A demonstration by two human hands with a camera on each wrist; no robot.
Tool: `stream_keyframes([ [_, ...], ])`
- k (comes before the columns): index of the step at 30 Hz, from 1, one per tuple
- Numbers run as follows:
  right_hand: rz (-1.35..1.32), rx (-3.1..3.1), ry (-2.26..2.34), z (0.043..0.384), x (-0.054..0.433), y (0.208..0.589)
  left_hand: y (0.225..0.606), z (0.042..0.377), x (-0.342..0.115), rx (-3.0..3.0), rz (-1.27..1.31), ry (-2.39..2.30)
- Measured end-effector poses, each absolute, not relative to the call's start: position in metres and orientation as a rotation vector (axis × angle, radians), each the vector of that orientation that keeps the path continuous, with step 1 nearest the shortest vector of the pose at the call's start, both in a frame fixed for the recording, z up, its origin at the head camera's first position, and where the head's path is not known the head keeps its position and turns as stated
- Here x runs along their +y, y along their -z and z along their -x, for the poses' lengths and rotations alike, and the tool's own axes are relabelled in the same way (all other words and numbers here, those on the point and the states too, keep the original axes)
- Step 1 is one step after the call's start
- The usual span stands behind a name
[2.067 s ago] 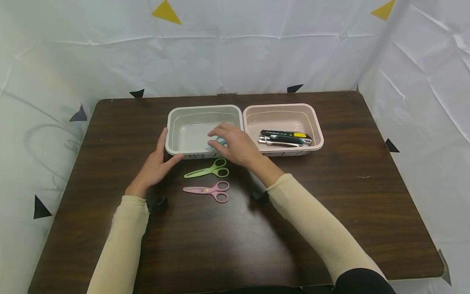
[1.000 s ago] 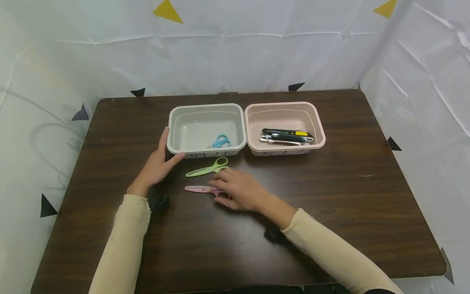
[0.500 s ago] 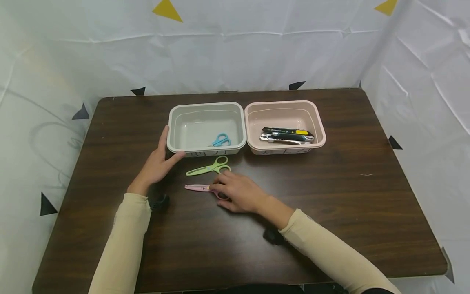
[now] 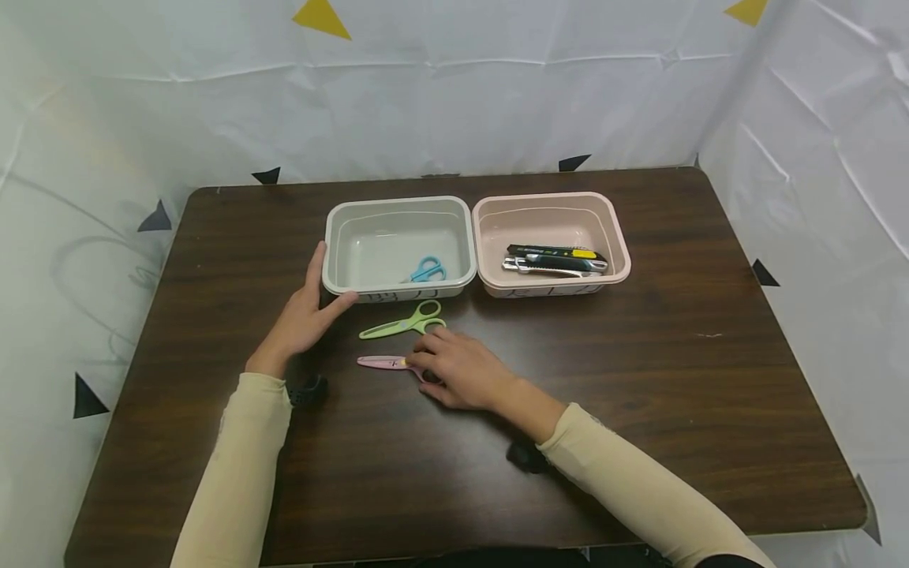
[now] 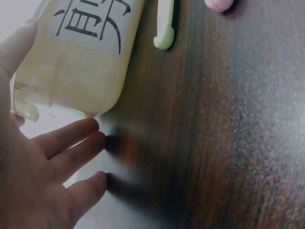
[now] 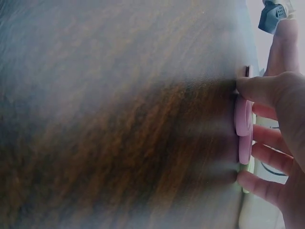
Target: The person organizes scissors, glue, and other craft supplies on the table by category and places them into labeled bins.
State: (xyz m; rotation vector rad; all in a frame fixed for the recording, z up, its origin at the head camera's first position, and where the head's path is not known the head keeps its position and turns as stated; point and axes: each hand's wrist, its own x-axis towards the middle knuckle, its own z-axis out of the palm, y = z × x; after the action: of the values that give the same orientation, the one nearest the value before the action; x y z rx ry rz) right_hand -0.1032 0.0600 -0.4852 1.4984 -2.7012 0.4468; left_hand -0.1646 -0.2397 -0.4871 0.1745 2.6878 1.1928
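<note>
Pink scissors [image 4: 382, 362] lie on the table with their blades pointing left. My right hand [image 4: 469, 371] has its fingers curled over their handles; the right wrist view shows the thumb on one side of the pink handle loops [image 6: 243, 117] and fingers on the other. Just beyond lie green scissors [image 4: 389, 328], a handle loop close to my right fingertips. My left hand [image 4: 294, 327], fingers spread, rests thumb and forefinger against the front left corner of a pale grey bin [image 4: 398, 204]. Inside that bin are blue scissors [image 4: 428, 270].
A pink bin [image 4: 543, 200] stands right beside the grey one and holds several utility knives [image 4: 557, 261]. Both bins have labels on their front walls. The dark wooden table [image 4: 682, 379] is bordered by white sheets [image 4: 454, 118] at the back and sides.
My right hand has left the grey bin, where the blue scissors now lie uncovered, and come down to the pink scissors' handles. It has barely moved since. The left hand stays at the bin's corner.
</note>
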Motion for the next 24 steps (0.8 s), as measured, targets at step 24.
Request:
stream_keyframes([
  [24, -1.490, -2.701, -0.506, 0.1043, 0.0569, 0.4829, 0.4877, 0.1637, -0.2403, 2.692, -0.194, -1.212],
])
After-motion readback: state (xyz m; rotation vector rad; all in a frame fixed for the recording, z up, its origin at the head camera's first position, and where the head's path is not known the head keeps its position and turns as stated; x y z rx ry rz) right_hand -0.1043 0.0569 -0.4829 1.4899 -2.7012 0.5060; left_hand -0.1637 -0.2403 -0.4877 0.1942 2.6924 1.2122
